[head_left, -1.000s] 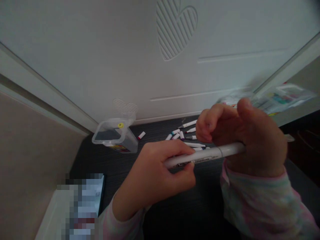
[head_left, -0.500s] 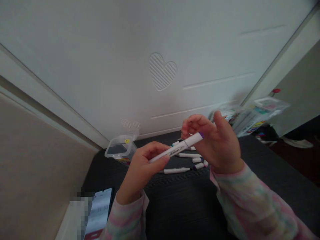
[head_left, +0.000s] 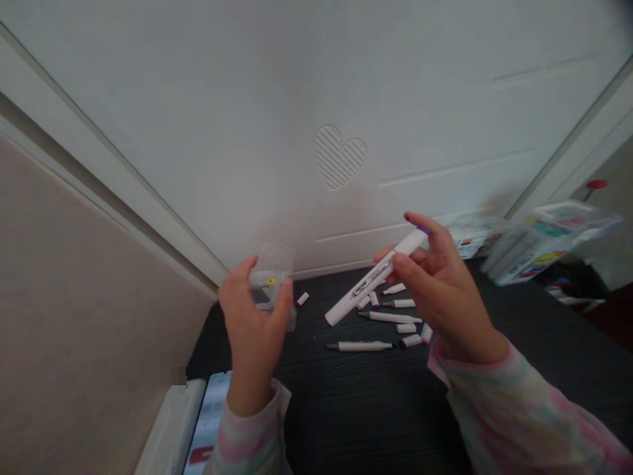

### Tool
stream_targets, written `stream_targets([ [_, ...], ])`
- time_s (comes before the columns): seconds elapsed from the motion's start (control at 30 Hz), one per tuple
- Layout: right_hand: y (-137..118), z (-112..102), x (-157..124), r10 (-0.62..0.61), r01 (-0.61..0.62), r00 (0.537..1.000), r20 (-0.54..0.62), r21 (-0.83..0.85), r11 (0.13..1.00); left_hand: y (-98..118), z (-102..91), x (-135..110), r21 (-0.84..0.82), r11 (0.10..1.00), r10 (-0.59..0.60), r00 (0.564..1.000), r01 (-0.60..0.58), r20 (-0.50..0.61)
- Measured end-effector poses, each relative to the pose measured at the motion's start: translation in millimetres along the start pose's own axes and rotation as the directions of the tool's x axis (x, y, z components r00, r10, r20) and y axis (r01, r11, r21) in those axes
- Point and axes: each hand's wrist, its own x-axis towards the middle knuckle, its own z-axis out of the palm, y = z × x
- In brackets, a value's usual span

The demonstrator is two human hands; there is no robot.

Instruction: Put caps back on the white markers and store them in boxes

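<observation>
A white marker [head_left: 363, 285] with purple ends is held at a slant in my right hand [head_left: 440, 284], its lower end pointing left over the table. My left hand [head_left: 260, 323], thumb and fingers apart, is at a clear plastic box [head_left: 291, 318] with a yellow sticker and hides much of it; whether the fingers touch the box I cannot tell. Several uncapped markers [head_left: 366, 346] and loose caps [head_left: 410, 341] lie on the dark table below the held marker. One cap [head_left: 302, 299] with a red end lies apart, beside the box.
A clear case [head_left: 531, 247] with colourful contents stands at the right rear. Behind the dark table [head_left: 346, 415] rises a white panel with a heart relief [head_left: 341, 157]. A phone [head_left: 210, 415] lies at the front left, by my left sleeve.
The marker has passed from my left hand to my right hand. My left hand has moved left to the clear box, its fingers now spread. The view has shifted slightly.
</observation>
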Motion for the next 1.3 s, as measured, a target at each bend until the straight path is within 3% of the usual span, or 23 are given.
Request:
stream_targets([
  [0.07,0.7,-5.2,3.2,-0.025,0.024,0.999,-0.036,-0.025,0.999,-18.3,-2.5,6.7,0.233,0.972,-0.006,0.999,-0.006,0.053],
  [0.13,2.4,-9.3,5.4,-0.046,0.043,0.997,-0.055,-0.054,0.998,-31.3,-2.5,10.3,0.346,0.936,-0.130,0.979,0.070,0.155],
  [0.27,6.1,-13.0,8.1,-0.073,0.067,0.995,-0.074,-0.086,0.994,-34.4,2.0,9.3,0.397,0.903,-0.302,0.899,0.163,0.318],
  [0.4,7.2,-14.4,10.2,-0.079,0.073,0.993,-0.083,-0.070,0.995,-26.4,5.5,9.0,0.390,0.899,-0.323,0.902,0.198,0.287],
  [0.5,6.0,-15.1,11.5,-0.054,0.054,0.993,-0.104,-0.006,0.999,-24.6,4.7,11.5,0.292,0.945,-0.235,0.930,0.150,0.283],
  [0.63,3.1,-14.9,12.9,-0.049,0.053,0.987,-0.156,0.025,0.998,-19.7,-0.1,11.4,0.167,0.984,0.010,0.946,-0.067,0.323],
  [0.77,-1.3,-13.0,11.8,-0.100,0.108,0.976,-0.194,0.035,0.994,-3.8,-7.1,5.2,-0.004,0.957,0.270,0.881,-0.291,0.388],
  [0.9,-7.9,-8.8,7.0,-0.114,0.128,0.970,-0.214,0.053,0.990,13.5,-13.0,-1.2,-0.150,0.906,0.423,0.819,-0.396,0.388],
  [1.0,-11.6,-3.5,1.4,-0.131,0.144,0.969,-0.210,0.045,0.989,20.0,-15.7,-4.1,-0.211,0.880,0.474,0.786,-0.425,0.397],
  [1.1,-12.6,3.3,-6.3,-0.166,0.157,0.970,-0.175,-0.065,0.986,20.7,-17.8,-6.7,-0.280,0.863,0.502,0.778,-0.421,0.377],
  [1.23,-14.5,10.9,-19.0,-0.226,0.195,0.967,-0.122,-0.222,0.955,18.8,-21.3,-11.6,-0.437,0.843,0.472,0.819,-0.313,0.325],
  [1.3,-16.5,11.6,-25.1,-0.188,0.179,0.982,-0.016,-0.238,0.955,18.4,-24.0,-14.2,-0.484,0.837,0.437,0.843,-0.254,0.313],
])
